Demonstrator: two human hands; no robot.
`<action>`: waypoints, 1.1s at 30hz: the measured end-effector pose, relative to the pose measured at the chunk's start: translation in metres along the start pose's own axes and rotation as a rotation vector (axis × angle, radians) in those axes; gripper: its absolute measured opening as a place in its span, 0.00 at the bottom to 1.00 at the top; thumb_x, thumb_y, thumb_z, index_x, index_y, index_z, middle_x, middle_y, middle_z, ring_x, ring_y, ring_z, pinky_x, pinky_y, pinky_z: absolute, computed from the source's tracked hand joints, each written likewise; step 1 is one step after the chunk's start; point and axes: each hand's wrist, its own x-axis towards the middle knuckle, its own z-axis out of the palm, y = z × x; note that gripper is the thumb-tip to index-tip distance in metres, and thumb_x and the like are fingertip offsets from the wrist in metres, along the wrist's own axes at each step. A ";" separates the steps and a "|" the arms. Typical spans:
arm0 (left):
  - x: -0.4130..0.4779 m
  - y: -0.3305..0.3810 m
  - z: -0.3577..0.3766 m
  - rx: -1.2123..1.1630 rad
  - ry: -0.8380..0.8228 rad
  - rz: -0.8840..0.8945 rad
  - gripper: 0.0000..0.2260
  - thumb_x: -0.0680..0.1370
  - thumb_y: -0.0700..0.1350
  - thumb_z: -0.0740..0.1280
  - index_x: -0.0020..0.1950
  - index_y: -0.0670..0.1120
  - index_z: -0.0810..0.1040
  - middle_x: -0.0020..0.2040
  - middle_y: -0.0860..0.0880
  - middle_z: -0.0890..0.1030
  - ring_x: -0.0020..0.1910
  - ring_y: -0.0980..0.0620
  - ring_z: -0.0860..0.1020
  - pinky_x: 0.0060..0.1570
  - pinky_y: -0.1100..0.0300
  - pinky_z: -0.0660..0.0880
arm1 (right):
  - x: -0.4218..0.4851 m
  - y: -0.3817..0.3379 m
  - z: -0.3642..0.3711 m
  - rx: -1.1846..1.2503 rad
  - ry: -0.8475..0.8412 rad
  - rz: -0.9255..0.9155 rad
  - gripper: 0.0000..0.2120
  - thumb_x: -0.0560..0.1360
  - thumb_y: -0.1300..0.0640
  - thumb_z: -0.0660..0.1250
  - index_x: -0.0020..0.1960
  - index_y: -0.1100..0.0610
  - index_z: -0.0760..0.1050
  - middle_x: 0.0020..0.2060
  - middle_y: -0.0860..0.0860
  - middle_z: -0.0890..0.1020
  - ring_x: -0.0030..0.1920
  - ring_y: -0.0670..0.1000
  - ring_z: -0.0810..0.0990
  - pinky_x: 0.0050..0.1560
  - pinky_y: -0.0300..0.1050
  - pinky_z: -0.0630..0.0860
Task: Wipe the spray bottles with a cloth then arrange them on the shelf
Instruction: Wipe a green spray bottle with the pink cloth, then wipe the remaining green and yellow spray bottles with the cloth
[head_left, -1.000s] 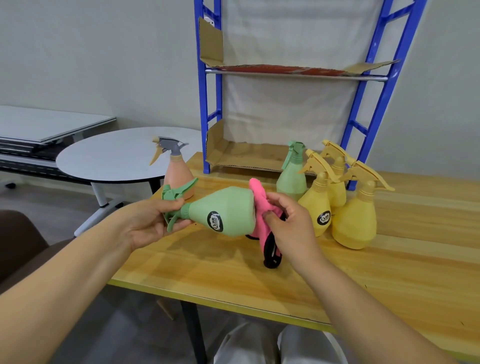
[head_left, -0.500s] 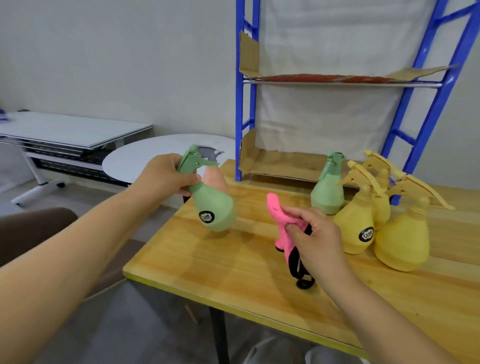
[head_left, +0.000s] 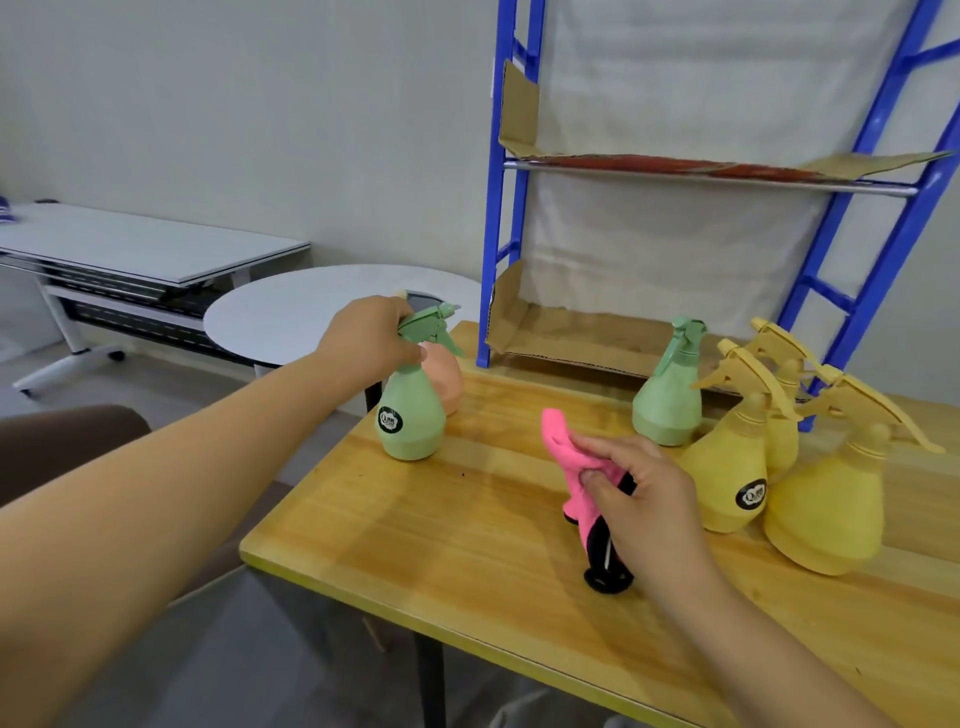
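A green spray bottle (head_left: 411, 415) stands upright near the wooden table's (head_left: 467, 545) left edge, and my left hand (head_left: 371, 338) grips its trigger head. Right behind it an orange bottle (head_left: 451, 379) is mostly hidden. My right hand (head_left: 641, 499) pinches a pink and black cloth (head_left: 574, 483) above the table's middle. A second green bottle (head_left: 670, 400) and three yellow bottles (head_left: 727, 467) (head_left: 826, 499) (head_left: 782, 415) stand to the right. The blue shelf (head_left: 498, 208) rises at the back, with cardboard (head_left: 566, 338) on its lower level.
A round white table (head_left: 311, 317) and a long white folding table (head_left: 140, 249) stand to the left of the wooden table. A brown seat (head_left: 62, 441) is at the lower left. A second cardboard sheet (head_left: 675, 166) lines the upper shelf level.
My left hand swung the green bottle from lying sideways against the cloth to upright and set it down at the table's left, by the orange bottle. My right hand kept hold of the cloth.
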 end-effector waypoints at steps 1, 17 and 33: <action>0.001 -0.001 0.002 0.008 0.009 0.001 0.07 0.69 0.44 0.71 0.41 0.45 0.74 0.35 0.47 0.75 0.39 0.46 0.73 0.30 0.59 0.62 | 0.001 0.000 0.000 -0.006 -0.003 -0.005 0.18 0.72 0.67 0.68 0.55 0.47 0.79 0.44 0.44 0.77 0.46 0.33 0.73 0.45 0.22 0.67; -0.020 0.122 0.031 0.071 0.159 0.529 0.23 0.75 0.46 0.66 0.69 0.46 0.68 0.65 0.47 0.73 0.66 0.47 0.64 0.64 0.57 0.60 | -0.017 0.007 -0.039 -0.004 0.061 -0.047 0.23 0.72 0.68 0.67 0.52 0.39 0.77 0.42 0.40 0.75 0.46 0.35 0.73 0.46 0.26 0.68; -0.008 0.221 0.089 0.332 0.009 0.816 0.13 0.78 0.47 0.62 0.62 0.47 0.73 0.57 0.47 0.75 0.61 0.46 0.67 0.57 0.54 0.64 | -0.056 0.029 -0.137 -0.038 0.231 -0.028 0.23 0.71 0.71 0.68 0.53 0.44 0.79 0.42 0.43 0.76 0.44 0.39 0.75 0.45 0.28 0.71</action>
